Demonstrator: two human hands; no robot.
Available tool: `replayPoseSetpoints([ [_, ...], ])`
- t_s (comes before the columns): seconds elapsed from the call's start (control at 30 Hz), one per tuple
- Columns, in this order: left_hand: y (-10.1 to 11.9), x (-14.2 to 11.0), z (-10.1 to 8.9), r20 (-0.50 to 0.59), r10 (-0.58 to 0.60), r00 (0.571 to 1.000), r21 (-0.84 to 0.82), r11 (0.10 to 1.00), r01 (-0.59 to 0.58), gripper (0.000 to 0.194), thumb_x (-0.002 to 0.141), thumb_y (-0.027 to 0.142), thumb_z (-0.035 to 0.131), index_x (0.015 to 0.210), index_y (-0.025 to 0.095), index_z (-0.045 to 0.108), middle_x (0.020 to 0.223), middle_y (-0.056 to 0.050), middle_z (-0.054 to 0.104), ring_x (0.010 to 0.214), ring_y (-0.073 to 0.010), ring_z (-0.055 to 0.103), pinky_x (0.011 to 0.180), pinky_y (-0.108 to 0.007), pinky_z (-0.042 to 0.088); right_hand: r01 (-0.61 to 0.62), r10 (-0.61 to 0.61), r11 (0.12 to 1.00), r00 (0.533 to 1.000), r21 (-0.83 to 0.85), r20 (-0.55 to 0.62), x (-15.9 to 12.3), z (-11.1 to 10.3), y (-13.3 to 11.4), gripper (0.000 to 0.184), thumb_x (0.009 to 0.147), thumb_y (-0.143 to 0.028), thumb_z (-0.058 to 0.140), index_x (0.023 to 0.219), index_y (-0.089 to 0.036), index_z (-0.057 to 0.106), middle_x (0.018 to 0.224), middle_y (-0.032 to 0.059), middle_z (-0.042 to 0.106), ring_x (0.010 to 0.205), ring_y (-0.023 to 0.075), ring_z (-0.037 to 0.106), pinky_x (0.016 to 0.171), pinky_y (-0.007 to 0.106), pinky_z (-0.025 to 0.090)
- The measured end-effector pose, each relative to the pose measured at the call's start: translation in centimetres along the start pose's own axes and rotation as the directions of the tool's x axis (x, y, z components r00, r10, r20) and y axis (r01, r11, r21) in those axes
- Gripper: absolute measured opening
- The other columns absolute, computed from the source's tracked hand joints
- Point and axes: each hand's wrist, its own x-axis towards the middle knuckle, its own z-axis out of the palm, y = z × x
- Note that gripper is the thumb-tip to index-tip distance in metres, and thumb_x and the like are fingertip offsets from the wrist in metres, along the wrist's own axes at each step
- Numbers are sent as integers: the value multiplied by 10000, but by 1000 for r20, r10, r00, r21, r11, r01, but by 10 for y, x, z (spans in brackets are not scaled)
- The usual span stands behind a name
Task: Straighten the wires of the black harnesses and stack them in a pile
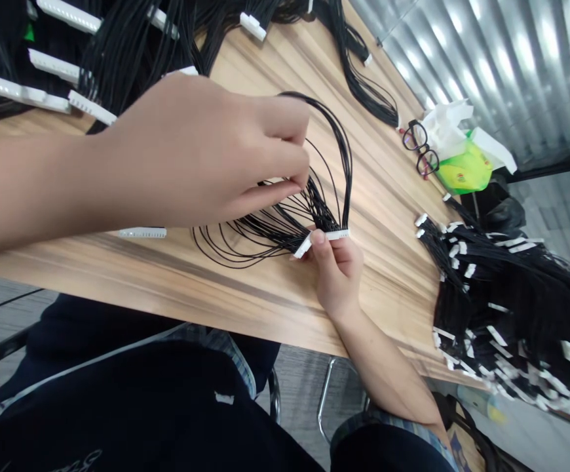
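Good handling here seems to call for a firm base and a light touch: the two white plugs (303, 245) are best steadied close to where the wires enter, with the thin black wires (322, 215) parted gently, since loose loops could snag on one another and a hard tug could strain the ends in the plugs.

The right hand (340, 270) does the steadying, its thumb pressed on the plugs at the point where they meet at an angle, the fingers closed beneath. The left hand (221, 154) is above the wires, fingers curled and drawn together with their tips at the strands; whether it pinches any wire cannot be told, as the hand itself hides much of the bundle.

The wires fan out low over the table (398, 252), near its front edge, with one thick loop arching up behind the left fingers. A heap of similar wires (525, 295) lies well apart, to the right.
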Motion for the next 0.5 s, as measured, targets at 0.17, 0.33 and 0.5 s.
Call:
replayPoseSetpoints([
  [0.17,-3,3,9,55,5,998,-129,992,2,565,1130,503,262,1150,256,770,1009,24,745,820,-82,559,666,-238,310,67,-56,995,988,-72,143,-1,-1,-3,452,993,-569,600,702,-249,732,688,24,742,753,187,690,634,322,519],
  [0.33,-6,3,21,29,65,998,-313,948,-52,525,1121,519,283,1133,359,783,1044,72,767,840,-96,573,674,-306,312,124,-94,987,960,-98,263,2,0,-10,516,1002,-601,564,659,-246,717,629,-5,705,680,165,645,764,373,541],
  [0.5,-1,-1,23,-7,134,991,-317,939,-130,399,1141,444,367,1218,369,751,1038,66,771,789,-72,561,643,-282,208,126,-97,987,961,-95,260,4,0,-12,529,1004,-598,563,651,-233,713,627,-8,704,655,148,613,752,356,527],
])
